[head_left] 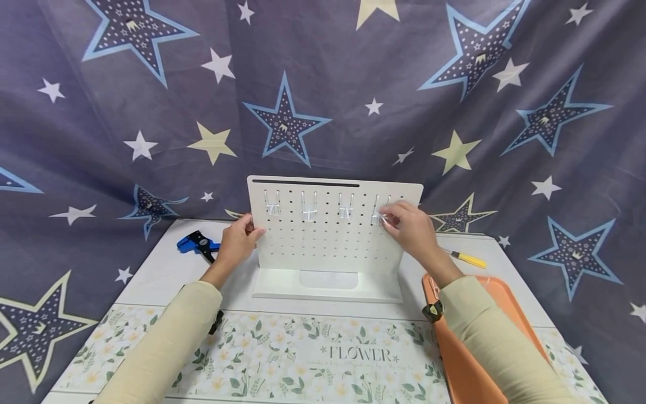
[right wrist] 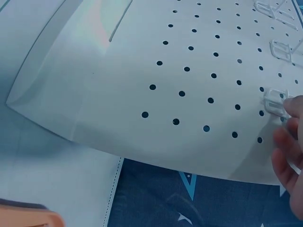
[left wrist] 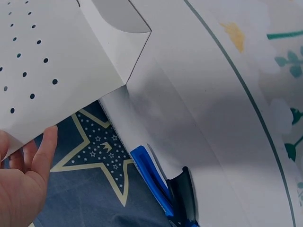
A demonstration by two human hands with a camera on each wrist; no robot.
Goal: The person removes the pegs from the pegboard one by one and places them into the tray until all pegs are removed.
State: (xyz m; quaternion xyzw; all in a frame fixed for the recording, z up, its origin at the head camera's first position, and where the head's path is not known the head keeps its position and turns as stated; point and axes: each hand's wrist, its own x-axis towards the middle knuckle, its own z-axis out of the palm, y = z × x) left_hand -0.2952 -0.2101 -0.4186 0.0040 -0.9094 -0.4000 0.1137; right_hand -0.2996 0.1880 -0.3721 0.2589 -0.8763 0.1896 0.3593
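At the lower right of the frame an orange tray (head_left: 466, 359) lies beneath the right sleeve (head_left: 484, 325); beyond it, at the centre, a white pegboard (head_left: 323, 241) stands on the surface (head_left: 151, 269), its left edge gripped by the fingers of the left hand (head_left: 239, 240). Toward the board's upper right, the right hand (head_left: 411, 227) has its fingers pinching the rightmost wire hook (head_left: 375, 216) of four; pushing hard could tip the board toward the starry curtain (head_left: 343, 140), while poorly seated prongs could let the hook drop.
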